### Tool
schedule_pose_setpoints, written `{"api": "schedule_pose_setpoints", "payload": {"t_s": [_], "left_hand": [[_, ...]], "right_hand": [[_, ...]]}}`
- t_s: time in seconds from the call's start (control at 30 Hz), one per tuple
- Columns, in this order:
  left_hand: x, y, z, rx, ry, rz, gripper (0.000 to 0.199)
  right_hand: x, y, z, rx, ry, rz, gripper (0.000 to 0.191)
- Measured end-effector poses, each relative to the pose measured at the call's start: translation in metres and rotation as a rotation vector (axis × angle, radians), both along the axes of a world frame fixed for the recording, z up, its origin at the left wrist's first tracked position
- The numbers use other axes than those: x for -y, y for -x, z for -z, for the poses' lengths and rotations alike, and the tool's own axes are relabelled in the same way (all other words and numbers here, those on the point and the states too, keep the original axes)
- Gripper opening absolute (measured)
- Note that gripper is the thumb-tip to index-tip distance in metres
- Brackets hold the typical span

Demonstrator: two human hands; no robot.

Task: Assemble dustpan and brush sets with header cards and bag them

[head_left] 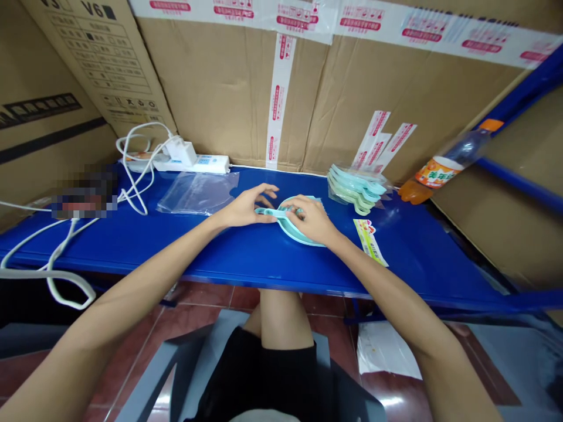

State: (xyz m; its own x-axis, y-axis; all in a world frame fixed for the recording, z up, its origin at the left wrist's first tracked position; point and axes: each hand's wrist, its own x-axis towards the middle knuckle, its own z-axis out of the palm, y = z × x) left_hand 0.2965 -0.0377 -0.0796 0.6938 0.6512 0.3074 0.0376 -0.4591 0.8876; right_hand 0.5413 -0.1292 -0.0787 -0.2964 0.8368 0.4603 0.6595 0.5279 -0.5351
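A light-blue round dish with a handle (pixel 295 233) lies on the blue table (pixel 246 258), in front of my body. My left hand (pixel 250 206) is at the handle's end, its thumb along the near side and its fingers curved above with a gap between. My right hand (pixel 310 220) is over the dish, with thumb and fingers pinched where the handle meets the bowl. Part of the dish is hidden under my right hand. To the right lies a stack of wrapped blue and green plastic pieces (pixel 358 187).
A clear plastic bag (pixel 197 193) lies left, before a white power strip (pixel 206 163) with cables. Right are a colourful label card (pixel 370 241) and a leaning orange drink bottle (pixel 440 170). Cardboard (pixel 229 88) walls the back; a blurred patch covers something at far left.
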Motion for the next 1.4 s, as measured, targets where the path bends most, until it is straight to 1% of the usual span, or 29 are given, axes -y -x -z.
{"api": "schedule_pose_setpoints", "payload": {"t_s": [0.07,0.17,0.23,0.3,0.37,0.43,0.5,0.53,0.63,0.7,0.77,0.8,0.87,0.9,0.97,1.03,1.23,1.3,1.4], "left_hand": [[-0.002,-0.001,0.0,-0.022,0.085,-0.006,0.073],[-0.004,-0.004,0.001,0.002,0.245,-0.007,0.063],[-0.005,-0.004,0.0,0.032,0.334,-0.029,0.056],[-0.006,-0.003,-0.003,0.075,0.411,-0.052,0.05],[-0.006,-0.001,-0.007,0.14,0.472,-0.069,0.043],[-0.007,0.001,-0.01,0.216,0.506,-0.081,0.04],[-0.006,0.002,-0.012,0.287,0.521,-0.089,0.039],[-0.006,0.002,-0.012,0.321,0.522,-0.09,0.039],[-0.005,0.0,-0.013,0.426,0.508,-0.092,0.039],[-0.005,-0.001,-0.013,0.492,0.494,-0.099,0.038],[-0.005,-0.001,-0.014,0.549,0.476,-0.104,0.037],[-0.005,-0.001,-0.015,0.571,0.463,-0.103,0.037],[-0.005,-0.002,-0.016,0.591,0.438,-0.099,0.037],[-0.004,-0.002,-0.016,0.589,0.43,-0.101,0.036],[-0.002,-0.002,-0.018,0.567,0.427,-0.115,0.034],[0.001,-0.003,-0.019,0.535,0.44,-0.133,0.033],[0.007,-0.005,-0.024,0.497,0.462,-0.149,0.031],[0.007,-0.006,-0.023,0.494,0.463,-0.145,0.037],[0.009,-0.006,-0.021,0.442,0.465,-0.151,0.05]], "right_hand": [[-0.001,-0.001,-0.001,-0.116,0.091,-0.001,0.024],[-0.003,-0.003,-0.002,-0.324,0.228,-0.048,0.031],[-0.007,-0.008,-0.002,-0.438,0.268,-0.031,0.034],[-0.011,-0.017,-0.004,-0.491,0.209,0.066,0.029],[-0.015,-0.029,-0.006,-0.483,0.083,0.184,0.022],[-0.018,-0.04,-0.007,-0.446,-0.027,0.261,0.023],[-0.02,-0.048,-0.007,-0.417,-0.094,0.32,0.032],[-0.02,-0.051,-0.006,-0.408,-0.119,0.352,0.04],[-0.02,-0.053,-0.005,-0.403,-0.171,0.432,0.073],[-0.018,-0.051,-0.006,-0.46,-0.125,0.413,0.091],[-0.014,-0.046,-0.012,-0.592,0.019,0.333,0.1],[-0.011,-0.043,-0.015,-0.674,0.11,0.279,0.1],[-0.005,-0.036,-0.022,-0.828,0.283,0.175,0.092],[-0.003,-0.033,-0.025,-0.887,0.345,0.137,0.085],[0.001,-0.029,-0.03,-0.961,0.414,0.099,0.075],[0.003,-0.027,-0.031,-0.981,0.426,0.1,0.071],[0.001,-0.031,-0.028,-0.945,0.347,0.11,0.069],[0.0,-0.029,-0.026,-0.944,0.324,0.11,0.068],[0.0,-0.024,-0.022,-0.946,0.311,0.098,0.065]]}}
